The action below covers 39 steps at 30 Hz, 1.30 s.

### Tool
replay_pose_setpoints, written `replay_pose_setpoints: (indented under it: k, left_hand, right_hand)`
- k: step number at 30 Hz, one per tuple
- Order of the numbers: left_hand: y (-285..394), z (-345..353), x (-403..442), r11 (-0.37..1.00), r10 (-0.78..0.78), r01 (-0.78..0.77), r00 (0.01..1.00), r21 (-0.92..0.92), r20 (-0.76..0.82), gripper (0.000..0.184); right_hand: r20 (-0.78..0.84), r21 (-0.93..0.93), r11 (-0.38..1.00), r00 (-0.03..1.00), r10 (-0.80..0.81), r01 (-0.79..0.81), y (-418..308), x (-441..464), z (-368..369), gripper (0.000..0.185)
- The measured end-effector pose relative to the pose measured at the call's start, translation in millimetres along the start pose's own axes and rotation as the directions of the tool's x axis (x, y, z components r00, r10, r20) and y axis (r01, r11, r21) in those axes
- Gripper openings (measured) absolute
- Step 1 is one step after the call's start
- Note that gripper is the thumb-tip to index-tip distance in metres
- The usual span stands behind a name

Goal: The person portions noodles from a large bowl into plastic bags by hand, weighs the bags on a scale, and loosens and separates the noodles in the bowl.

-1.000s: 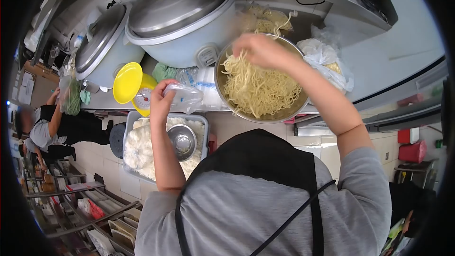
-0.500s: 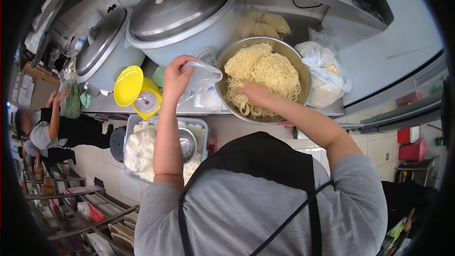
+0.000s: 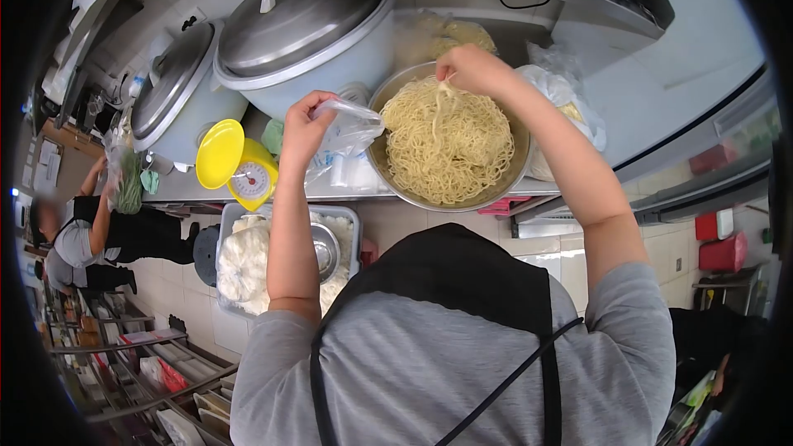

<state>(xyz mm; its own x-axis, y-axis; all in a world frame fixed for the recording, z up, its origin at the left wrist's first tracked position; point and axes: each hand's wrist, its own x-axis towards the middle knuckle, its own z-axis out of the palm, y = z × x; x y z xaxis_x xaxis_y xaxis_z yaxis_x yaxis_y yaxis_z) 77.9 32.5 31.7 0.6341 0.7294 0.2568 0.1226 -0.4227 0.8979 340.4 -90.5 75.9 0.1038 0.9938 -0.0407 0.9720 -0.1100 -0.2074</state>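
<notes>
My left hand (image 3: 307,125) pinches the edge of a clear plastic bag (image 3: 353,125), which hangs beside the rim of a large metal bowl (image 3: 382,167). Yellow noodles (image 3: 450,149) fill much of that bowl. Above its far side, my right hand (image 3: 472,70) is closed on a bunch of noodle strands. The strands stretch down from my fingers into the pile. More clear bags (image 3: 357,173) lie on the counter between the bowl and my left forearm.
A yellow dial scale (image 3: 252,182) stands left of the bags, before two big lidded pots (image 3: 306,21). Below is a grey tub (image 3: 358,239) with white contents and a metal bowl. Filled plastic bags (image 3: 570,103) sit right of the noodles. A co-worker (image 3: 87,219) stands far left.
My right hand has risen from inside the noodle pile to above the bowl's far side, pulling strands up. My left hand still holds the bag in nearly the same place.
</notes>
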Motion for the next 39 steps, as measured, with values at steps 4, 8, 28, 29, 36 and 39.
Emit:
replay_pose_setpoints:
  k: [4, 8, 28, 29, 36, 39]
  left_hand:
    - [-1, -3, -6, 1.000, -0.019, 0.019, 1.000, 0.024, -0.025, 0.017]
    - [-10, -2, -12, 0.999, -0.046, 0.046, 0.998, 0.004, -0.049, 0.017]
    - [2, 33, -5, 0.997, 0.039, -0.047, 0.991, 0.061, 0.129, 0.022]
    - [3, 31, -6, 0.996, 0.035, -0.046, 0.990, 0.077, 0.133, 0.024]
    - [1, 23, -4, 1.000, -0.028, 0.028, 0.991, 0.007, 0.132, 0.025]
    - [4, 31, -4, 0.999, -0.048, 0.046, 0.991, 0.017, 0.122, 0.020]
  right_hand:
    - [-0.097, 0.438, 0.889, 0.990, -0.103, 0.135, 27, -2, -15, 0.022]
    - [-0.115, -0.031, 0.992, 0.987, 0.115, -0.120, 31, 1, 11, 0.025]
    - [-0.035, -0.073, 0.997, 0.999, -0.013, 0.010, 17, -17, 58, 0.018]
    - [-0.167, -0.167, 0.978, 0.974, -0.154, 0.125, 33, -16, 62, 0.014]
    - [-0.472, 0.096, 0.954, 0.857, -0.207, 0.283, 15, -57, -82, 0.016]
    - [-0.562, 0.245, 0.933, 0.823, -0.084, 0.262, 15, -67, -112, 0.018]
